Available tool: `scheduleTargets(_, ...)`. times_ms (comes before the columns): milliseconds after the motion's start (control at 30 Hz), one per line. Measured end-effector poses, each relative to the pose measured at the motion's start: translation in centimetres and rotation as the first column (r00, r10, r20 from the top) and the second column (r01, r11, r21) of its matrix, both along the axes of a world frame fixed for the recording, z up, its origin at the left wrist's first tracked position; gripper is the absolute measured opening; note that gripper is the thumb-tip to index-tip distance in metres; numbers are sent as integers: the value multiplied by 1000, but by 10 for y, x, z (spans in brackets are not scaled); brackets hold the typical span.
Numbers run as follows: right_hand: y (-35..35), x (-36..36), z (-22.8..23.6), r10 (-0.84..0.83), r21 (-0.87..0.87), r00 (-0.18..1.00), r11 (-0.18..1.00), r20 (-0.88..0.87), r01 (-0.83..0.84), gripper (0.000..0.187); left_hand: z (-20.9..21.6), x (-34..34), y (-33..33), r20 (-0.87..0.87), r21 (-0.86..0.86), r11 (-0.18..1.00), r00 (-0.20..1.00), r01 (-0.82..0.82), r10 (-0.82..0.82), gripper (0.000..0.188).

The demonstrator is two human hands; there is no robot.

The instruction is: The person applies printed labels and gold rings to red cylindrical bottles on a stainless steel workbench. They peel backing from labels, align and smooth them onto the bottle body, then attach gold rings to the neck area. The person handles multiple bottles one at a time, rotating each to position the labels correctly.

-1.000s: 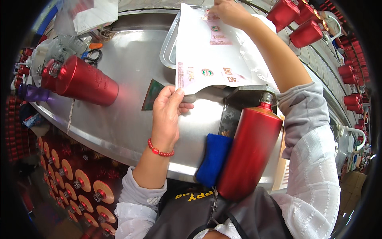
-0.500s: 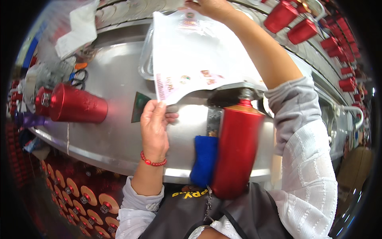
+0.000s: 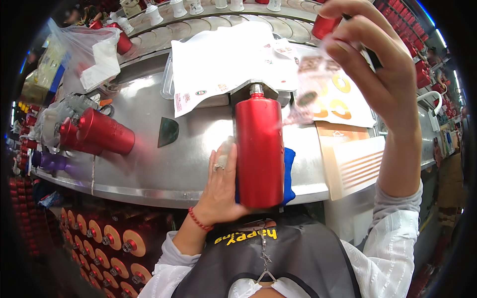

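A red metallic bottle [image 3: 259,149] with a silver threaded neck lies in front of me, its neck pointing away and its lower part over a blue cloth [image 3: 288,174]. My left hand [image 3: 218,184] holds it from the left, fingers stretched along its side and the thumb by its base. Something pale covers one of its fingertips. Raised at the upper right, my right hand [image 3: 372,64] pinches a thin clear film [image 3: 309,94] with printed patches, hanging blurred beside the bottle's neck. A white printed sheet [image 3: 218,62] lies beyond the neck.
A dark green scraper [image 3: 169,132] lies left on the metal table [image 3: 149,181]. Red bottles [image 3: 107,131] lie farther left. Right are a gold-printed sheet [image 3: 343,94] and a slotted pale board [image 3: 360,164]. White bottles [image 3: 178,8] line the conveyor [image 3: 198,22] behind.
My left hand has let go of the white sheet and come to the bottle, which now sits straighter. The right hand has swung right, and the clear film now hangs from it.
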State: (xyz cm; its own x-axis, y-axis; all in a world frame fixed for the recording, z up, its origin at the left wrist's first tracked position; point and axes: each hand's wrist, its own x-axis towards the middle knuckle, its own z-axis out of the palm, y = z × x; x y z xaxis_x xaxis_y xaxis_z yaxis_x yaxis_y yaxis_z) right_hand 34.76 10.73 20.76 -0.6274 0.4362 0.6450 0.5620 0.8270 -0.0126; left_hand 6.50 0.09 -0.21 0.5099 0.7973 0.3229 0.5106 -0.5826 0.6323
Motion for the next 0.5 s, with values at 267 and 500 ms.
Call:
scheduleTargets(267,-83,5,7,-93,-40,992,995,90,97,24,3,2,-10,-119,204,979,992,-22,47,116)
scheduleTargets(500,-116,-10,19,-20,-132,997,991,80,31,20,7,3,-12,-99,180,984,995,-11,30,122)
